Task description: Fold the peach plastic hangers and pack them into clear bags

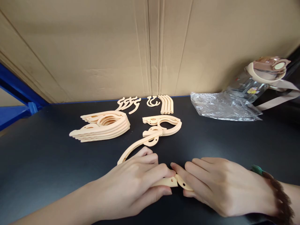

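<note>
Two-Hand Hold on Pale Plastic Parts

The left hand [142, 180] is pinching a cream, flat plastic strip with a round hole [165, 182] between thumb and forefinger. The right hand [212, 184] is gripping a cream, curved plastic piece with a dark hole [183, 183], fingers clamped around its far end. Both parts are sitting low over the matte black tabletop [47, 175], their ends meeting or nearly so; whether they are linked is not clear.

Handling: the parts are likely light, stiff and smooth, perhaps brittle at the holes. Grasping close to the holed ends should be giving the best control.

Surroundings: a cream, curved plastic arm with a rounded end [134, 144] is lying just beyond the left knuckles, the nearest obstruction. Cream, looped plastic frames [105, 134] are standing stacked farther left. Cream, slim plastic hooks [128, 103] and cream, bent plastic bars [167, 104] are lying behind. A crinkled, clear plastic bag [211, 107] is resting well apart, at right.
</note>
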`<state>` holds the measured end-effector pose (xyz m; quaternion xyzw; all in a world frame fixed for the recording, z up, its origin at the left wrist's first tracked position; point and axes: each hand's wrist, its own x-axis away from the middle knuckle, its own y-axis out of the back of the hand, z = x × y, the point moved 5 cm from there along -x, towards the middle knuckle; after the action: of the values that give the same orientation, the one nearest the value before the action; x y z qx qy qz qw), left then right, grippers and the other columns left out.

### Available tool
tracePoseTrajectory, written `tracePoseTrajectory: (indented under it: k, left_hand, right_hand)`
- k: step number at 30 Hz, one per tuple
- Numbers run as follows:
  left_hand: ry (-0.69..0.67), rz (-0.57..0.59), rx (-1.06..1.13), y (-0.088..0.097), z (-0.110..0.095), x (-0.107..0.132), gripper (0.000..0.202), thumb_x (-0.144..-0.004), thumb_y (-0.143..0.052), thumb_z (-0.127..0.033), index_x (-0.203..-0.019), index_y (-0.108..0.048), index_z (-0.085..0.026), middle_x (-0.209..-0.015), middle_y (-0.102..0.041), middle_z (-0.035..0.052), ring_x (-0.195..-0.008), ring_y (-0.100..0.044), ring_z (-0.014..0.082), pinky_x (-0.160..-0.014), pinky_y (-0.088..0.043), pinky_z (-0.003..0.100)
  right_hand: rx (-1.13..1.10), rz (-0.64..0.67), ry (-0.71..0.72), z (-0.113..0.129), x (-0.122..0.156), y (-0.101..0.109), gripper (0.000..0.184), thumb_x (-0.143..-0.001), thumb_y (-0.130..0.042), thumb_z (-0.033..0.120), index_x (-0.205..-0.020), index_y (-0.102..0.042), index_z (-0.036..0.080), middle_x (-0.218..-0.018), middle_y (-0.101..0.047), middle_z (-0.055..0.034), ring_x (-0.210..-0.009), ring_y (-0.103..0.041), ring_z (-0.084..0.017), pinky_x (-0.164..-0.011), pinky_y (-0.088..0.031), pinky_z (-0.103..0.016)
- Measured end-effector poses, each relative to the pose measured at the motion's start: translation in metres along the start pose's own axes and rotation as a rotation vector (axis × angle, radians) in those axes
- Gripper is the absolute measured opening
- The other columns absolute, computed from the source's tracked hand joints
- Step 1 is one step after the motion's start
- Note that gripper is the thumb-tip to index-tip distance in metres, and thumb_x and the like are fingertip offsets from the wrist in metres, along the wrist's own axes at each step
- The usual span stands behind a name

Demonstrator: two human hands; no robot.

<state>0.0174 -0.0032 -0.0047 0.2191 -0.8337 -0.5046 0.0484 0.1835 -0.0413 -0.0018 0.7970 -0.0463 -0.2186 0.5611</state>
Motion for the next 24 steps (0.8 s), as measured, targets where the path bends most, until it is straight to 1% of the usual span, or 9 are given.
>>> tracePoseTrajectory:
  k: [3,6,11,15,16,17,19,21,24]
  left_hand:
    - [0.033,0.030,0.014,0.000,0.001,0.000,0.015,-0.103,-0.047,-0.027,-0.112,-0.058,-0.022,-0.086,-0.058,0.0018,-0.077,-0.047,0.0193,-0.071,-0.036,0.030]
    - [0.038,0.034,0.024,0.000,0.001,0.000,0.014,-0.103,-0.048,-0.028,-0.109,-0.060,-0.023,-0.083,-0.056,0.0008,-0.077,-0.047,0.0186,-0.071,-0.036,0.030]
    - [0.031,-0.047,0.037,0.002,0.000,-0.001,0.009,-0.099,-0.057,-0.029,-0.105,-0.059,-0.023,-0.080,-0.055,-0.0011,-0.076,-0.050,0.0167,-0.071,-0.038,0.028]
    - [0.024,-0.079,0.072,0.006,-0.003,-0.002,0.030,-0.093,-0.064,-0.048,-0.106,-0.058,-0.023,-0.077,-0.054,-0.0026,-0.071,-0.051,0.0157,-0.070,-0.039,0.029]
    - [0.016,-0.083,0.090,0.007,-0.004,-0.002,0.031,-0.093,-0.064,-0.048,-0.109,-0.057,-0.022,-0.078,-0.055,-0.0026,-0.072,-0.051,0.0158,-0.072,-0.041,0.031]
    - [0.009,-0.087,0.106,0.009,-0.006,-0.002,0.028,-0.094,-0.063,-0.042,-0.112,-0.055,-0.022,-0.080,-0.056,-0.0024,-0.073,-0.052,0.0160,-0.077,-0.042,0.032]
    - [0.014,-0.109,0.106,0.013,-0.008,-0.001,0.023,-0.093,-0.056,-0.022,-0.116,-0.052,-0.023,-0.087,-0.058,-0.0014,-0.082,-0.054,0.0172,-0.088,-0.042,0.035]
    - [0.057,-0.141,0.047,0.015,-0.008,0.000,0.033,-0.088,-0.048,-0.008,-0.117,-0.051,-0.024,-0.097,-0.060,0.0009,-0.097,-0.054,0.0189,-0.096,-0.041,0.035]
    - [0.144,-0.210,-0.087,0.018,-0.005,0.003,0.041,-0.089,-0.042,-0.005,-0.125,-0.049,-0.025,-0.124,-0.055,0.0044,-0.119,-0.048,0.0209,-0.100,-0.042,0.035]
  right_hand:
    - [0.099,-0.016,0.038,0.004,0.000,0.004,0.037,-0.103,-0.046,0.024,-0.123,-0.061,-0.003,-0.077,-0.066,-0.0047,-0.059,-0.057,-0.016,-0.047,-0.039,-0.032]
    - [0.120,-0.007,0.064,0.007,-0.001,0.006,0.038,-0.102,-0.048,0.025,-0.124,-0.061,-0.004,-0.074,-0.065,-0.0043,-0.058,-0.056,-0.016,-0.046,-0.037,-0.032]
    - [0.042,-0.023,0.017,0.008,0.000,0.006,0.038,-0.103,-0.046,0.028,-0.119,-0.064,-0.002,-0.074,-0.067,-0.0046,-0.058,-0.055,-0.016,-0.047,-0.037,-0.033]
    - [-0.091,-0.083,-0.017,0.008,-0.002,0.010,0.032,-0.103,-0.047,0.033,-0.102,-0.068,0.009,-0.072,-0.066,-0.0019,-0.059,-0.055,-0.015,-0.050,-0.037,-0.032]
    - [-0.125,-0.092,-0.011,0.009,-0.002,0.011,0.029,-0.103,-0.048,0.032,-0.098,-0.068,0.011,-0.070,-0.065,-0.0005,-0.057,-0.054,-0.014,-0.050,-0.035,-0.032]
    - [-0.146,-0.101,-0.008,0.011,-0.001,0.012,0.025,-0.102,-0.049,0.029,-0.095,-0.067,0.013,-0.068,-0.063,0.0007,-0.056,-0.052,-0.014,-0.049,-0.033,-0.032]
    - [-0.164,-0.116,-0.016,0.013,-0.001,0.013,0.021,-0.101,-0.050,0.024,-0.092,-0.066,0.016,-0.065,-0.060,0.0022,-0.055,-0.049,-0.014,-0.049,-0.031,-0.033]
    - [-0.171,-0.119,-0.043,0.014,0.000,0.012,0.020,-0.101,-0.048,0.020,-0.093,-0.066,0.017,-0.066,-0.060,0.0019,-0.057,-0.049,-0.015,-0.054,-0.033,-0.033]
    - [-0.238,-0.097,-0.063,0.010,-0.002,0.012,0.025,-0.101,-0.044,0.018,-0.092,-0.067,0.018,-0.071,-0.063,0.0003,-0.064,-0.052,-0.016,-0.065,-0.041,-0.033]
